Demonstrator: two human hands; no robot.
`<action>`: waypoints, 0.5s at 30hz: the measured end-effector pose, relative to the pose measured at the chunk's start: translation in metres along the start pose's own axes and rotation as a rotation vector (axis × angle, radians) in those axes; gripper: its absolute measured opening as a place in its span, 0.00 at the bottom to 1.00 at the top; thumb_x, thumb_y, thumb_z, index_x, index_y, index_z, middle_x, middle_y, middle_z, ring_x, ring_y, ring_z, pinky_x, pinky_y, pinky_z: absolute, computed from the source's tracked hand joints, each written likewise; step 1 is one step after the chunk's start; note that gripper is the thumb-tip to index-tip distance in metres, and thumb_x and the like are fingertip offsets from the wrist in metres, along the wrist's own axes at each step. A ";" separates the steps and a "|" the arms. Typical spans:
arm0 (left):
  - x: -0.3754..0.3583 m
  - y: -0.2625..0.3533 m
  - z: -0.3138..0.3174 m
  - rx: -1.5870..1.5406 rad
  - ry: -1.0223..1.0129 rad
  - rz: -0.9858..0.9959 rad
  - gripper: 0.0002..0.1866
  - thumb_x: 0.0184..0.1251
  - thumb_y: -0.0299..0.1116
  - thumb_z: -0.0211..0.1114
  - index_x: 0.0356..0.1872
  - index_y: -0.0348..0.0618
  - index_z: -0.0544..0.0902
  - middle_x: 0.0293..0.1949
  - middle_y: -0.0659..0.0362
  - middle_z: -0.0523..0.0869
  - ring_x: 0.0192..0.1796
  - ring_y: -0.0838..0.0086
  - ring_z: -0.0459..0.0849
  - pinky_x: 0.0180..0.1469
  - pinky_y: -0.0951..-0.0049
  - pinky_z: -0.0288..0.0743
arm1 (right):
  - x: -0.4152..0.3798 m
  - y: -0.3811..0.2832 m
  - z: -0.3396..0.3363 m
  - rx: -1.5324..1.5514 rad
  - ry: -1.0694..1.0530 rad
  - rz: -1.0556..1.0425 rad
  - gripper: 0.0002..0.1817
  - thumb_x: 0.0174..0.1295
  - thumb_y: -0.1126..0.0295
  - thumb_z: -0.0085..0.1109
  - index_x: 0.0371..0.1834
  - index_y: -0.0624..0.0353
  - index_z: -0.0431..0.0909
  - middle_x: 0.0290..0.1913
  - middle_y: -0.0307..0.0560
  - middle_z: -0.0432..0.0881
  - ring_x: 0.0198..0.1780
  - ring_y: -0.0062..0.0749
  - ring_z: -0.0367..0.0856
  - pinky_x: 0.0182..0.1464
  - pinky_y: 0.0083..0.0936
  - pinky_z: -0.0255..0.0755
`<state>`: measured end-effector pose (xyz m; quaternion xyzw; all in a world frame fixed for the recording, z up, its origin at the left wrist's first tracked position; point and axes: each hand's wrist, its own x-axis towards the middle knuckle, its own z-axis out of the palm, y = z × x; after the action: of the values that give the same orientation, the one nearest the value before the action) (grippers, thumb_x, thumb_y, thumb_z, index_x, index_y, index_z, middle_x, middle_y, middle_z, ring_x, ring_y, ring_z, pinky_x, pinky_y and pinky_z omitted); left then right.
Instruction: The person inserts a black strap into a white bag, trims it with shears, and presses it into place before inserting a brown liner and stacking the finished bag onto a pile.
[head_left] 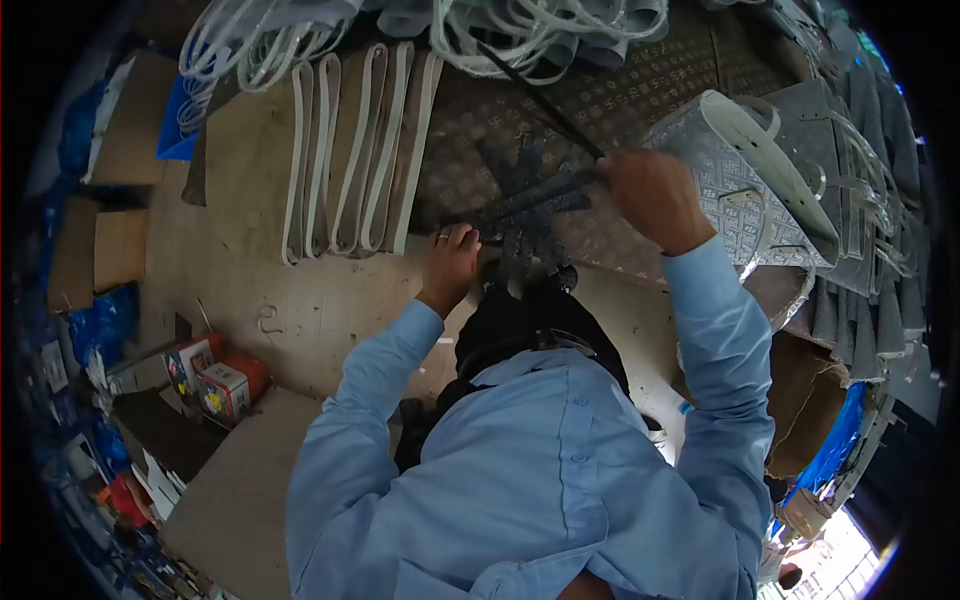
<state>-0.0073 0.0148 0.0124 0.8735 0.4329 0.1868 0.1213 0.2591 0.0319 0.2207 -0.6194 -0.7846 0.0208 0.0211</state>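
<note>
Dark strips (pixel 530 200) lie crossed in a star-like pile on the patterned brown surface (pixel 460 130) in front of the body. My left hand (pixel 452 262) is closed at the near left side of the pile, its fingers curled at the end of a dark strip. At the right of the pile, my right hand (pixel 655 198) is closed on a long dark strip (pixel 545 103) that runs up and left from the fist towards the white loops. A ring shows on a left finger.
Pale-edged folded strips (pixel 372 150) stand left of the pile. White looped tubing (pixel 550 30) lies at the far edge. A patterned grey bag (pixel 740 180) and hanging grey pieces (pixel 865 210) are on the right. Red and white cans (pixel 225 385) and cardboard boxes (pixel 120 248) are at the left.
</note>
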 end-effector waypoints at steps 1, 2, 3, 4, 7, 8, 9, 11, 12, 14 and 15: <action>0.007 0.003 -0.005 -0.070 -0.103 -0.040 0.13 0.64 0.38 0.59 0.43 0.40 0.78 0.44 0.53 0.78 0.49 0.59 0.77 0.52 0.59 0.69 | -0.001 0.008 -0.015 0.033 0.093 0.010 0.07 0.62 0.70 0.53 0.29 0.61 0.75 0.26 0.55 0.78 0.28 0.51 0.79 0.28 0.40 0.70; 0.016 0.003 -0.007 -0.067 -0.084 -0.001 0.13 0.64 0.38 0.59 0.43 0.40 0.78 0.44 0.53 0.78 0.49 0.59 0.77 0.52 0.59 0.69 | -0.006 0.014 -0.019 0.012 0.123 0.033 0.07 0.62 0.70 0.53 0.29 0.61 0.75 0.26 0.55 0.78 0.28 0.51 0.79 0.28 0.40 0.70; 0.024 0.004 -0.009 -0.120 -0.139 -0.181 0.13 0.65 0.39 0.58 0.41 0.40 0.78 0.38 0.52 0.78 0.45 0.58 0.77 0.49 0.58 0.70 | -0.017 0.017 -0.019 0.166 0.247 -0.002 0.06 0.62 0.71 0.53 0.30 0.62 0.75 0.26 0.57 0.78 0.29 0.54 0.77 0.29 0.41 0.70; 0.032 0.005 -0.012 -0.176 -0.194 -0.354 0.12 0.66 0.40 0.57 0.39 0.40 0.78 0.32 0.50 0.78 0.41 0.56 0.78 0.47 0.56 0.71 | -0.029 0.018 -0.021 0.310 0.375 -0.042 0.06 0.62 0.72 0.54 0.32 0.64 0.75 0.25 0.58 0.77 0.29 0.57 0.76 0.30 0.41 0.69; 0.055 0.002 -0.023 -0.196 -0.028 -0.349 0.13 0.67 0.40 0.57 0.37 0.40 0.78 0.27 0.47 0.78 0.35 0.54 0.77 0.42 0.55 0.74 | -0.069 0.001 -0.032 0.597 0.369 0.076 0.06 0.64 0.72 0.54 0.36 0.66 0.75 0.24 0.54 0.77 0.28 0.48 0.78 0.30 0.37 0.68; 0.061 0.001 -0.032 -0.227 0.003 -0.312 0.13 0.67 0.40 0.58 0.36 0.39 0.78 0.29 0.46 0.79 0.35 0.54 0.78 0.43 0.56 0.75 | -0.081 -0.003 -0.027 0.754 0.401 0.090 0.07 0.65 0.72 0.53 0.39 0.66 0.75 0.24 0.52 0.77 0.27 0.42 0.79 0.30 0.35 0.68; 0.067 0.006 -0.048 -0.202 -0.076 -0.316 0.15 0.66 0.42 0.59 0.38 0.38 0.79 0.37 0.46 0.80 0.40 0.56 0.79 0.42 0.59 0.75 | -0.095 -0.005 -0.026 0.945 0.241 0.185 0.09 0.67 0.70 0.52 0.39 0.66 0.75 0.25 0.49 0.78 0.28 0.36 0.79 0.32 0.32 0.69; 0.088 0.032 -0.082 -0.177 -0.149 -0.275 0.18 0.65 0.44 0.61 0.41 0.36 0.80 0.44 0.46 0.81 0.44 0.58 0.81 0.41 0.63 0.75 | -0.118 -0.008 -0.015 1.322 0.077 0.279 0.11 0.69 0.69 0.48 0.41 0.67 0.76 0.29 0.46 0.80 0.33 0.27 0.80 0.37 0.26 0.72; 0.092 0.051 -0.098 -0.738 -0.244 -0.269 0.20 0.66 0.44 0.60 0.47 0.37 0.78 0.47 0.48 0.81 0.47 0.60 0.81 0.45 0.64 0.75 | -0.125 -0.014 -0.004 1.521 0.072 0.278 0.12 0.70 0.68 0.47 0.41 0.68 0.76 0.31 0.45 0.81 0.35 0.24 0.80 0.40 0.24 0.73; 0.105 0.094 -0.121 -1.282 -0.371 -0.237 0.22 0.68 0.45 0.59 0.54 0.38 0.77 0.49 0.49 0.81 0.50 0.62 0.81 0.48 0.65 0.76 | -0.130 -0.024 0.003 1.817 -0.007 0.307 0.16 0.72 0.67 0.44 0.44 0.69 0.77 0.35 0.44 0.82 0.40 0.25 0.81 0.46 0.21 0.74; 0.110 0.122 -0.127 -1.495 -0.426 -0.108 0.25 0.69 0.45 0.57 0.59 0.39 0.72 0.50 0.49 0.81 0.52 0.63 0.80 0.50 0.65 0.76 | -0.129 -0.030 0.000 1.964 -0.045 0.310 0.16 0.72 0.66 0.44 0.45 0.69 0.77 0.35 0.44 0.83 0.41 0.25 0.81 0.47 0.21 0.73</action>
<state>0.0857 0.0364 0.1966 0.5545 0.2014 0.2510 0.7674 0.2603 -0.1006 0.2214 -0.4222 -0.3299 0.6755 0.5066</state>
